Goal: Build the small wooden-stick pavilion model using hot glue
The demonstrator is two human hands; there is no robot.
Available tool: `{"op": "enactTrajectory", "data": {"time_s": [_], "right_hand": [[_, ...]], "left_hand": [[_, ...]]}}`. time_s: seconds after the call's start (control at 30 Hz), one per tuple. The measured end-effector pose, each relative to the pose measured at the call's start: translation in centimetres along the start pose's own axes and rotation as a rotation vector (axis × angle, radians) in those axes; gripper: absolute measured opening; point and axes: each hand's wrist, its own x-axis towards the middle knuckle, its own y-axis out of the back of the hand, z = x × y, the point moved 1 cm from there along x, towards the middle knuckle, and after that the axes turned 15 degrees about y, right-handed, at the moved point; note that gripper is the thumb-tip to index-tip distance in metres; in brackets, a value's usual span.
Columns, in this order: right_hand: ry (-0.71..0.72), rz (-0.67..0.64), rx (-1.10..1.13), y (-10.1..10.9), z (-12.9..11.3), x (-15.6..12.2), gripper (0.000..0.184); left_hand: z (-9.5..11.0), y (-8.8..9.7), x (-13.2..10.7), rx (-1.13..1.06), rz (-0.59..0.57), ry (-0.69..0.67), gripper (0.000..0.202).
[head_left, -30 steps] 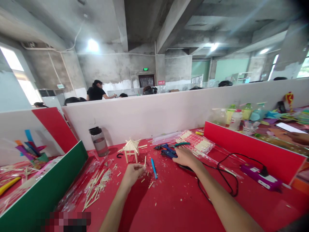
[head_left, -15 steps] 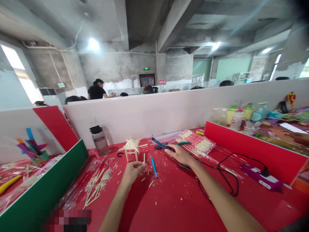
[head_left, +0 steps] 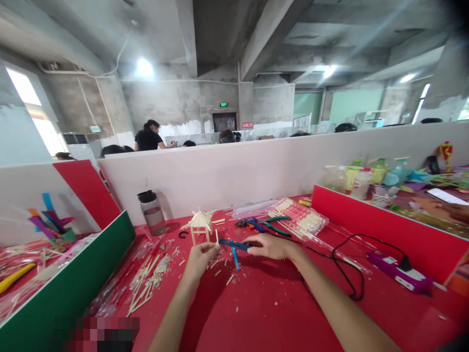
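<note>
My left hand [head_left: 201, 259] is closed, pinching a short wooden stick [head_left: 217, 236] that stands upright from the fingertips. My right hand [head_left: 269, 246] is closed round a slim dark-blue utility knife [head_left: 234, 244]; its far end reaches the stick, though contact is hard to make out. Just behind my left hand stands a small pavilion of wooden sticks [head_left: 201, 222] with a peaked roof and thin legs. Beneath the knife lies a bright-blue pen-like object [head_left: 235, 260], partly covered.
A blue glue gun [head_left: 253, 224] and green-handled pliers [head_left: 278, 225] lie behind my right hand. Bundled sticks [head_left: 296, 215] are further back. Loose sticks [head_left: 141, 288] lie left, near a water bottle [head_left: 152, 214]. A black cord runs to a purple power strip [head_left: 399, 271]. Green [head_left: 73, 274] and red dividers [head_left: 384, 230] flank me.
My right hand has brought the knife left and towards me, up to the stick. The glue gun and pliers behind it are now uncovered. My left hand has barely moved.
</note>
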Motion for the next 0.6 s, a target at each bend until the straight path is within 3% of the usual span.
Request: {"op": "enactTrajectory", "data": {"time_s": [0.6], "right_hand": [[-0.055,-0.051,-0.085,-0.4,-0.2,0.1,0.043]], "left_hand": [[0.3,-0.7,-1.3,0.107,-0.042,0.125,0.039]]}}
